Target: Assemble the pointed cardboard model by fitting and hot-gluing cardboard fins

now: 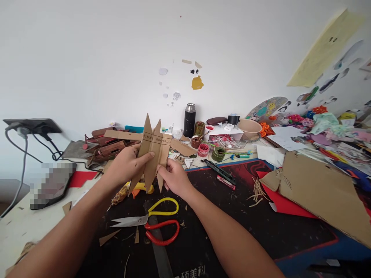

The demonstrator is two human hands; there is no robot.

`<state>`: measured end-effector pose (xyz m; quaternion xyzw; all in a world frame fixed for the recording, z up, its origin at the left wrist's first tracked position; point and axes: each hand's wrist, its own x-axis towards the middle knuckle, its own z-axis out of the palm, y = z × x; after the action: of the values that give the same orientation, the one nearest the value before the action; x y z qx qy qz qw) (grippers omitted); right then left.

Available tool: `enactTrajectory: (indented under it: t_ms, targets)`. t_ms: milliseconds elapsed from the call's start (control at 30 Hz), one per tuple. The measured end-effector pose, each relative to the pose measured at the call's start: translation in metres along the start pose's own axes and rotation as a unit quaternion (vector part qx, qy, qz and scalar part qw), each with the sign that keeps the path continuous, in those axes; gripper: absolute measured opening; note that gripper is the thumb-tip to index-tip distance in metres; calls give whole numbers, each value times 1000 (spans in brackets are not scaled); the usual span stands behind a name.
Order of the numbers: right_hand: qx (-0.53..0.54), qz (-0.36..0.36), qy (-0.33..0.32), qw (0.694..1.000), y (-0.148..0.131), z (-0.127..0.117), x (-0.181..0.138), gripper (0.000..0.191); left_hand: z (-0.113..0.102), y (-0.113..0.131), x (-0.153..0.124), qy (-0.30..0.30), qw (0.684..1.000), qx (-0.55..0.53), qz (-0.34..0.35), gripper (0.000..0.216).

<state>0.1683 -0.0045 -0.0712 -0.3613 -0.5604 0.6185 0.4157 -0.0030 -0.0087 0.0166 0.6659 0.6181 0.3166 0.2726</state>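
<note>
Both hands hold up a folded, cut piece of cardboard [153, 154] with pointed ends at top and bottom and a line of print across it. My left hand [130, 162] grips its left side, thumb lying across the front. On the lower right, my right hand [174, 175] pinches the edge between thumb and fingers. Below them, scissors [143, 221] with one yellow and one red handle lie on the dark mat [232, 227], blades apart and pointing left. A glue gun [123, 193] with a yellow part lies just under the cardboard, partly covered by it.
Cardboard scraps [109, 237] lie near the scissors. A black utility knife [218, 171] rests right of my hands. Behind stand a black thermos [189, 120] and paint jars [203, 150]. A large cardboard sheet [315, 193] covers the right side; a phone [53, 185] sits at left.
</note>
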Motion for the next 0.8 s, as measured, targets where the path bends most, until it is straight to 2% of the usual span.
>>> enactTrajectory:
  t_ms: [200,433,700,800]
  targets:
    - [-21,7,-11,1000,1,0,-1,19,-3,-8,2,-32,999,-31,-17,50]
    - [-37,14,-34,999,1,3,-2,19,-4,-6,2,-41,999,-3,-17,50]
    - [-123,-4,13,992,6,8,-5,16,0,-3,-1,-32,997,70,5,47]
    - [-173,-25,41,984,11,9,-4,10,10,4,-8,-3,988,154,14,39]
